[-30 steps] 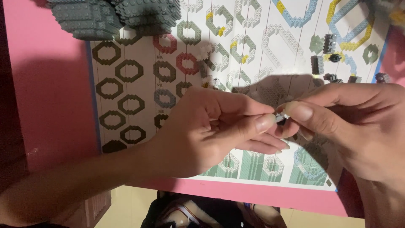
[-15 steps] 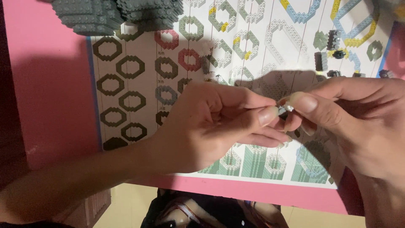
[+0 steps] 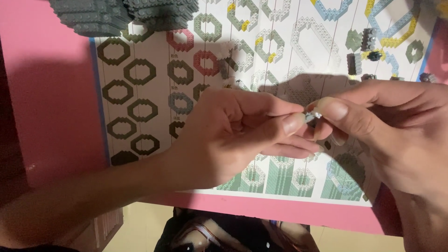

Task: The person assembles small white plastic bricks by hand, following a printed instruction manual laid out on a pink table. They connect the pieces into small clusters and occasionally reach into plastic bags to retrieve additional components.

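Note:
My left hand (image 3: 238, 135) and my right hand (image 3: 387, 130) meet fingertip to fingertip above a printed instruction sheet (image 3: 140, 93) that shows ring-shaped brick patterns. Between the thumbs and forefingers of both hands sits a tiny pale brick piece (image 3: 313, 114), mostly hidden by the fingers. The sheet lies on a pink table (image 3: 51, 93).
A grey brick-built block (image 3: 121, 16) rests at the sheet's top left. Several small dark loose pieces (image 3: 361, 51) lie on the sheet at upper right. The table's near edge runs below my hands, with a dark patterned object (image 3: 224, 233) on the floor beneath.
Both hands stay pinched together on the small piece; the fingers shifted slightly and the view drifted a little.

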